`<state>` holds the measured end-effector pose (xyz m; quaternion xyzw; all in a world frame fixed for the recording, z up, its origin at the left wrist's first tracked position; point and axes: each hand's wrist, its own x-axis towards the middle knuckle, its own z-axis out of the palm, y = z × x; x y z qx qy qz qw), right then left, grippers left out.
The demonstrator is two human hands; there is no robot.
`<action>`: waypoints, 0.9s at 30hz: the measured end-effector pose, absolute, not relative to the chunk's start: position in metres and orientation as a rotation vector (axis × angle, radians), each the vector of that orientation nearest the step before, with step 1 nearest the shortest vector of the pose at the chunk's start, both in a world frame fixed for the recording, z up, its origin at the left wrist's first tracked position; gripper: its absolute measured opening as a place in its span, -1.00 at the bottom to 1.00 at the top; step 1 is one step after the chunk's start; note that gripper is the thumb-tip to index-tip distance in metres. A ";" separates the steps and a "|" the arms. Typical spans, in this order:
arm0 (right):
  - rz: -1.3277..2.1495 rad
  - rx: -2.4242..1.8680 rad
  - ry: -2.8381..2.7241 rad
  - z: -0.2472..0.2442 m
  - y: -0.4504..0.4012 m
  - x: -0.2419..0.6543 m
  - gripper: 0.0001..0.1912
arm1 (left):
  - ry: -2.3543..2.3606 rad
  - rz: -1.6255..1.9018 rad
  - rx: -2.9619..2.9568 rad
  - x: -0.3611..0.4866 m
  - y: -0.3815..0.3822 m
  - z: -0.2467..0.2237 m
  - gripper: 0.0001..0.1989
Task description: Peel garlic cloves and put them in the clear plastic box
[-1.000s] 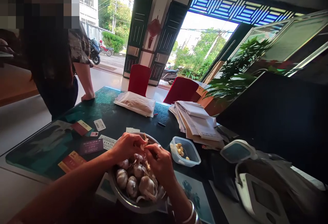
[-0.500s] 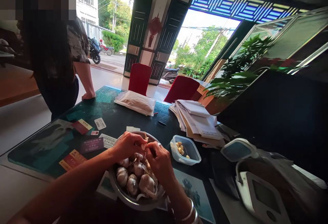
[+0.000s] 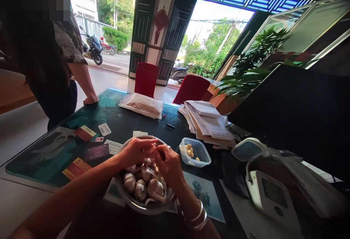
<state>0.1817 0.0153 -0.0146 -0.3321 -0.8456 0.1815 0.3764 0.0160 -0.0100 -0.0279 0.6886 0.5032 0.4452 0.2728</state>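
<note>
A metal bowl (image 3: pixel 131 205) full of whole garlic bulbs (image 3: pixel 146 173) and loose skins stands in front of me on the table. Over its far side, my left hand (image 3: pixel 136 152) and my right hand (image 3: pixel 168 162) meet at the fingertips. Both hands are closed in a pinch on a small garlic clove, mostly hidden by the fingers. The right wrist wears silvery bangles. Just right of the bowl, a clear plastic container (image 3: pixel 197 164) holds several peeled garlic cloves (image 3: pixel 189 150).
A stack of papers (image 3: pixel 205 120) and a wrapped packet (image 3: pixel 142 104) lie farther back. On the right are a blood pressure monitor (image 3: pixel 273 195) and a dark screen (image 3: pixel 295 111). Cards (image 3: pixel 97 151) lie at left. A person (image 3: pixel 68 53) leans a hand on the table's far left corner.
The view has shifted slightly, so the scene sits a little higher and to the left. My hands stay together over the bowl, with the fingers working closer around the clove.
</note>
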 end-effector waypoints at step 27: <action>0.578 -0.791 -2.139 -0.014 0.017 0.184 -0.80 | 1.402 1.155 1.832 0.013 -0.011 -0.024 -0.50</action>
